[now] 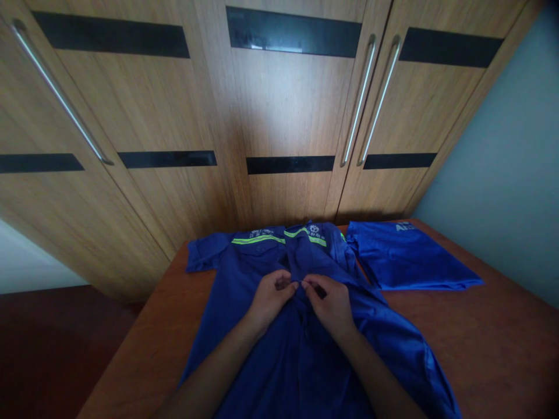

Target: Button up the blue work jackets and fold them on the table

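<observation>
A dark blue work shirt [244, 291] with yellow-green reflective stripes across the chest lies spread on the wooden table, its front facing up. My left hand [271, 295] pinches the shirt's front edge near the middle, thumb against fingers. Close beside it, my right hand [328, 299] pinches the opposite front edge, so the fingertips of both hands nearly meet. Whether a button sits between them is too small to make out. Above the hands the front placket gapes slightly. My forearms cover part of the lower shirt.
A folded bright blue garment [414, 259] with pale lettering lies to the right of the shirt on the reddish-brown table [489, 343]. Behind the table stands a wooden wardrobe [288, 105] with long metal handles. A pale wall [506, 174] rises at the right.
</observation>
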Tool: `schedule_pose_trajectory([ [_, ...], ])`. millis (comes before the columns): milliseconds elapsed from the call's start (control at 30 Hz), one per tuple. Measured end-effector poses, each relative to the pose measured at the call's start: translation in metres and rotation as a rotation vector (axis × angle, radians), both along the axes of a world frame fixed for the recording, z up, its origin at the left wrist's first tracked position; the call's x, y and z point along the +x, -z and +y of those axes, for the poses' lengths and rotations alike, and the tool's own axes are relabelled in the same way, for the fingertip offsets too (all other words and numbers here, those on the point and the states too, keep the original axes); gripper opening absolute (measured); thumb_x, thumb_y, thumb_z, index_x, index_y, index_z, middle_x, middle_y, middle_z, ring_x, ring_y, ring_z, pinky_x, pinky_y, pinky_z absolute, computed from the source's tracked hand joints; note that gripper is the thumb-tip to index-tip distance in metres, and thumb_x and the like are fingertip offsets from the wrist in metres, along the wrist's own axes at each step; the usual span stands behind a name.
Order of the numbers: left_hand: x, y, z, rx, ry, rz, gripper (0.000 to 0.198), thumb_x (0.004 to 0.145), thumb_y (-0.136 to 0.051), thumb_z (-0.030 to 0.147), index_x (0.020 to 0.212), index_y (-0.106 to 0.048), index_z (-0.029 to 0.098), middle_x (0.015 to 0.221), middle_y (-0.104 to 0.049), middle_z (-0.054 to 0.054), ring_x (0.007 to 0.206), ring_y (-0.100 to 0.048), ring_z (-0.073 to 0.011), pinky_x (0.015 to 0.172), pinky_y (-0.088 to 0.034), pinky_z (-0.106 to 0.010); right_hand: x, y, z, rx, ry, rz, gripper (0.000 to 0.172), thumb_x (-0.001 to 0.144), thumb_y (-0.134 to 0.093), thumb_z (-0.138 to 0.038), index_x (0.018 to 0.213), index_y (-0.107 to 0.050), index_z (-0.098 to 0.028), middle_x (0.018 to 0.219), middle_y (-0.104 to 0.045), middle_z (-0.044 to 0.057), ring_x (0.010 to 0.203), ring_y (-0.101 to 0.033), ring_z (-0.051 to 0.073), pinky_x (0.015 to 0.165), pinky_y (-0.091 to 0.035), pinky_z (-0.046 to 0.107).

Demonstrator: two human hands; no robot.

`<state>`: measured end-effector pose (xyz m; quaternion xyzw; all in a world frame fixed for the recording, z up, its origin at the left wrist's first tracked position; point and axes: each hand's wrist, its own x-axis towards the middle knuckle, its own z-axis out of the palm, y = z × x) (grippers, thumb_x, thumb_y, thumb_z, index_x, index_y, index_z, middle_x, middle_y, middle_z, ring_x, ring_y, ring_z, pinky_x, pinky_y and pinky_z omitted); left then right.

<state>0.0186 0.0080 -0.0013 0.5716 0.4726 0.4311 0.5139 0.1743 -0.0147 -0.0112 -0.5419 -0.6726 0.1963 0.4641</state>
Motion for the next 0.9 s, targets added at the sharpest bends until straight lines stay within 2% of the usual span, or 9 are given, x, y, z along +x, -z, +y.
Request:
schedule_pose_trajectory([
  [133,-0.0014,0.0034,0.0018,0.036,0.008,0.048,0.016,0.071,-0.066,0.030,0.072,-0.057,0.017,0.063,-0.054,0.004,0.059,-0.050,-0.0117,0.057,-0.038,-0.021,-0.0008,0.0021,0.0004,0.017,-0.008,-0.091,0.014,0.085,-0.053,-0.024,0.084,-0.067,-0.022,0.072,-0.066,0.002,0.068,-0.060,0.017,0.064,-0.044,0.028],
  [300,-0.0021,0.0017,-0.0007,0.237,0.031,0.308,0.007,0.074,-0.058,0.023,0.069,-0.056,0.019,0.062,-0.053,0.003,0.060,-0.051,-0.0130,0.058,-0.036,-0.023,0.0014,0.0019,-0.0008,0.121,-0.090,-0.246,0.015,0.087,-0.051,-0.018,0.090,-0.065,-0.021,0.087,-0.066,0.006,0.085,-0.060,0.020,0.078,-0.045,0.030],
  [367,-0.0013,-0.0005,-0.0029,0.285,0.032,0.374,0.007,0.074,-0.057,0.021,0.067,-0.056,0.019,0.061,-0.053,0.003,0.059,-0.050,-0.0130,0.058,-0.036,-0.023,0.0022,0.0014,-0.0016,0.121,-0.099,-0.268,0.017,0.088,-0.049,-0.018,0.090,-0.066,-0.022,0.088,-0.066,0.006,0.086,-0.060,0.020,0.079,-0.045,0.031],
  [433,-0.0001,-0.0026,-0.0046,0.288,0.028,0.354,0.009,0.075,-0.057,0.021,0.066,-0.055,0.019,0.061,-0.052,0.004,0.059,-0.050,-0.0126,0.057,-0.036,-0.022,0.0022,0.0006,-0.0024,0.102,-0.085,-0.241,0.018,0.089,-0.049,-0.018,0.089,-0.066,-0.022,0.087,-0.067,0.006,0.083,-0.061,0.020,0.078,-0.045,0.031],
  [667,0.0029,-0.0058,-0.0045,0.172,-0.024,0.163,0.011,0.074,-0.062,0.029,0.073,-0.060,0.018,0.062,-0.054,0.004,0.058,-0.051,-0.0125,0.056,-0.038,-0.022,-0.0026,-0.0047,-0.0020,-0.068,-0.032,0.128,0.016,0.087,-0.052,-0.028,0.081,-0.066,-0.021,0.075,-0.066,0.002,0.068,-0.060,0.016,0.064,-0.045,0.027],
  [800,0.0020,-0.0034,-0.0034,0.134,-0.003,0.074,0.015,0.073,-0.065,0.032,0.074,-0.060,0.018,0.065,-0.057,0.003,0.060,-0.052,-0.0123,0.058,-0.040,-0.022,-0.0037,-0.0022,0.0022,-0.258,-0.074,0.476,0.022,0.080,-0.061,-0.040,0.076,-0.064,-0.019,0.064,-0.062,0.001,0.059,-0.056,0.015,0.054,-0.043,0.025],
  [900,0.0016,-0.0020,-0.0033,0.133,0.012,0.069,0.016,0.073,-0.065,0.032,0.076,-0.060,0.017,0.065,-0.057,0.003,0.060,-0.052,-0.0122,0.058,-0.040,-0.022,-0.0036,-0.0003,0.0043,-0.362,-0.103,0.664,0.026,0.073,-0.068,-0.043,0.076,-0.066,-0.018,0.064,-0.062,0.000,0.058,-0.055,0.013,0.052,-0.041,0.023],
])
